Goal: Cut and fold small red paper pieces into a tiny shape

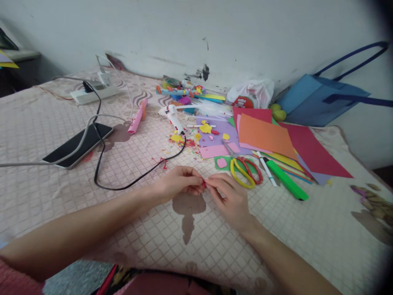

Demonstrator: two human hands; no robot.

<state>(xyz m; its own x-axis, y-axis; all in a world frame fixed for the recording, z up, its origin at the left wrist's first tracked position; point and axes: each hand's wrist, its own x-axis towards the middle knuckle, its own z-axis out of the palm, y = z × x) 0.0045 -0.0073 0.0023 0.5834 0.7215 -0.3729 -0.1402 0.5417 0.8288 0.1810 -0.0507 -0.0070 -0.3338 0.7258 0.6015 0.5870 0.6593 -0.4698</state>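
Observation:
My left hand (179,182) and my right hand (229,196) meet over the quilted pink cover, fingertips pinched together on a tiny red paper scrap (204,184). Most of the scrap is hidden by my fingers. Just right of my right hand lie scissors with yellow and red handles (244,169). A white glue gun (172,116) rests farther back, its black cord (135,178) looping toward my left hand.
Coloured paper sheets (267,135) are stacked at the right with a green marker (287,180) and a white pen (266,168). A phone (78,144) and power strip (93,92) sit left. A blue bag (319,100) leans on the wall. Paper scraps (187,141) litter the middle.

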